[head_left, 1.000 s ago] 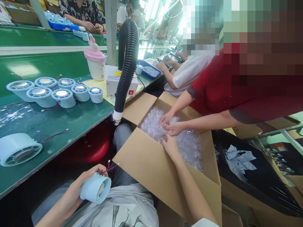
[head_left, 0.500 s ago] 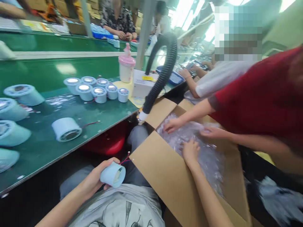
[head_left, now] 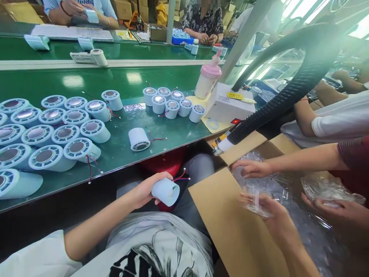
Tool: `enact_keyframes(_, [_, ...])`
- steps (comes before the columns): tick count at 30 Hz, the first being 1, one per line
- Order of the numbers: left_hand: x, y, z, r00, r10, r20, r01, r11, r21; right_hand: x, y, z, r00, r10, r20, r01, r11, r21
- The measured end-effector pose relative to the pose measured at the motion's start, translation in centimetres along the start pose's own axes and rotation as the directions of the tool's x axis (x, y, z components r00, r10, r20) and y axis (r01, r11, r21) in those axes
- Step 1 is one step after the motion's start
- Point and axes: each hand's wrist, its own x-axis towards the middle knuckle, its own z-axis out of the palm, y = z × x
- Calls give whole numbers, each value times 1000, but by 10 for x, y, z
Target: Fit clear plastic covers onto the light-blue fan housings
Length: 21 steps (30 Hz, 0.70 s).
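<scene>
My left hand (head_left: 147, 189) is closed round a light-blue plastic cylinder (head_left: 163, 191), tilted with its hollow end towards me. Thin red and blue wires (head_left: 181, 177) with small white connectors stick out behind it. Over the cardboard box (head_left: 233, 215), my right hand (head_left: 273, 211) grips a clear plastic piece (head_left: 256, 204), blurred by motion. More clear plastic pieces (head_left: 305, 234) fill the box beneath. A single similar blue cylinder (head_left: 138, 139) lies on its side near the bench edge.
Many blue cylinders (head_left: 54, 115) stand grouped on the green bench (head_left: 121, 161). A pink-lidded bottle (head_left: 206, 79), a white device (head_left: 227, 104) and a black ribbed hose (head_left: 265, 102) are ahead. A co-worker's hands (head_left: 255, 168) reach into the box from the right, one holding clear plastic.
My right hand has come up from the box contents with a clear plastic piece. The co-worker's far hand has lifted some plastic too. The view has swung left; my left hand keeps its cylinder.
</scene>
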Motion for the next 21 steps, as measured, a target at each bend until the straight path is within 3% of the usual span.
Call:
enact_keyframes(2, [-1, 4, 0, 1000, 8, 21, -9, 998, 54, -4, -26, 30, 969, -153, 193, 150, 988, 30])
enact_keyframes(4, [-2, 8, -1, 999, 32, 31, -35, 992, 117, -8, -54, 57, 852, -387, 354, 419, 908, -15])
enact_keyframes(6, [-5, 12, -2, 998, 57, 32, -62, 981, 184, -11, -80, 83, 711, -571, 411, 672, 724, -157])
enact_keyframes(8, [-9, 15, -3, 997, 76, 32, -81, 966, 245, -10, -98, 105, 639, -650, 411, 769, 558, -313])
enact_keyframes(9, [-12, 16, -3, 992, 119, 33, -123, 944, 306, -8, -103, 114, 634, -653, 414, 773, 518, -367])
enact_keyframes(11, [-18, 19, -4, 959, 280, 54, -270, 829, 490, -3, -109, 129, 651, -609, 453, 759, 524, -387])
enact_keyframes(14, [-24, 19, -9, 858, 498, 125, -430, 564, 705, 6, -111, 139, 657, -530, 536, 699, 695, -169])
enact_keyframes(17, [-23, 13, -20, 801, 572, 177, -490, 457, 742, 9, -117, 138, 702, -487, 520, 508, 854, 115])
enact_keyframes(21, [-15, 3, -32, 731, 618, 290, -580, 339, 741, 10, -126, 136, 790, -394, 469, 295, 916, 271])
